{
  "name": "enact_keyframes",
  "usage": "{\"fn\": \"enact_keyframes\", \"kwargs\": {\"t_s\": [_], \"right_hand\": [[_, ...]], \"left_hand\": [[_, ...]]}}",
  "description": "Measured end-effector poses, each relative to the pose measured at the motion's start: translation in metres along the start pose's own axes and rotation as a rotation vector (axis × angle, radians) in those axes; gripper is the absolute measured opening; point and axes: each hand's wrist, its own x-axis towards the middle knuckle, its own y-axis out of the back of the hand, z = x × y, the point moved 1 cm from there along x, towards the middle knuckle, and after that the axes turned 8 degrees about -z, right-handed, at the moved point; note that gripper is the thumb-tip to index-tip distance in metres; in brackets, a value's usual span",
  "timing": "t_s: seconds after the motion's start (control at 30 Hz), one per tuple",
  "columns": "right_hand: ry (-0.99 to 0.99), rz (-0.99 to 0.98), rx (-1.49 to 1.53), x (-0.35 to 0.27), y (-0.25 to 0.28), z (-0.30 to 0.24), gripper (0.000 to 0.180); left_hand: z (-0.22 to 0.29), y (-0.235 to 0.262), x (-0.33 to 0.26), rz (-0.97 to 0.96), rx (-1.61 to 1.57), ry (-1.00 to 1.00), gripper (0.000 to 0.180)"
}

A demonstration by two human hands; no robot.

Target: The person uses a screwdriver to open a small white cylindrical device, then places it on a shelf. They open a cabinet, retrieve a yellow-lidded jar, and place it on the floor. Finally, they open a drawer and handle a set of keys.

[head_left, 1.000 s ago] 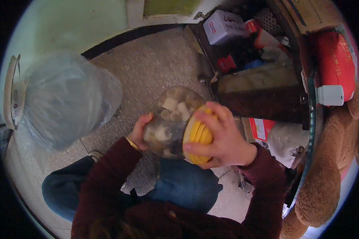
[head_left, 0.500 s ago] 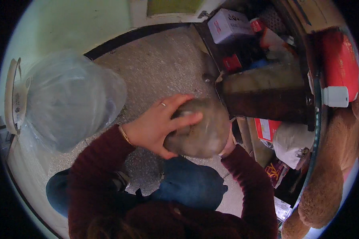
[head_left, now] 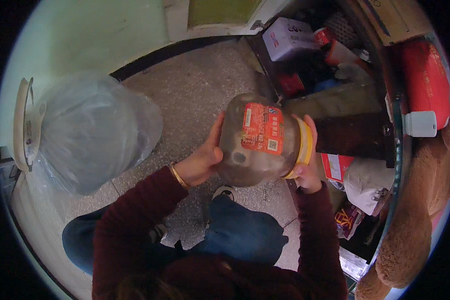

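Between my hands, above the floor and my knees, a large clear plastic jar (head_left: pixel 235 157) lies on its side in the air. Its yellow lid (head_left: pixel 305 145) points right, and a red label (head_left: pixel 262 129) faces up at me. My left hand (head_left: pixel 202 160) presses against the rounded bottom end, thumb on the near side and fingers partly hidden behind the jar. Around the lid end curl the fingers and thumb of my right hand (head_left: pixel 309 170). What the jar contains, if anything, cannot be made out through the cloudy wall.
On the left, a big translucent plastic bag (head_left: pixel 92 130) hangs at a cream-coloured ring (head_left: pixel 22 125). At right stands an open cabinet with a dark wooden drawer (head_left: pixel 355 135), a white box (head_left: pixel 290 37) and a white bag (head_left: pixel 367 182). A brown plush toy (head_left: pixel 415 215) lies along the right edge.
The jar has turned from bottom end up onto its side, bringing the label and yellow lid into view. My left hand has slid from its top to its left end.
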Motion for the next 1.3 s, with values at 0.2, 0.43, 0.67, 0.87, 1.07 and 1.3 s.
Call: {"fn": "enact_keyframes", "kwargs": {"t_s": [0.2, 0.43, 0.67, 0.87, 1.07, 1.3], "right_hand": [[-0.073, -0.064, 0.034, 0.007, 0.000, -0.012, 0.118], [-0.207, -0.233, -0.070, 0.026, 0.010, -0.028, 0.098], [-0.215, -0.261, -0.128, 0.025, 0.001, -0.036, 0.112], [0.026, -0.409, -0.584, 0.023, 0.000, -0.039, 0.126], [-0.180, -0.070, 0.060, 0.012, -0.017, -0.009, 0.117], [-0.285, -0.177, 0.495, 0.005, -0.006, 0.004, 0.115]], "left_hand": [[0.004, 0.005, 0.002, 0.037, -0.206, 0.073, 0.093], [0.005, 0.004, 0.004, 0.062, -0.425, 0.209, 0.071], [-0.004, 0.020, -0.005, 0.004, -0.377, 0.196, 0.074], [-0.012, 0.030, -0.015, 0.013, -0.455, 0.143, 0.071], [-0.003, 0.018, -0.011, 0.077, 0.181, -0.122, 0.114], [-0.006, 0.027, -0.014, 0.005, 0.745, -0.239, 0.151]]}}
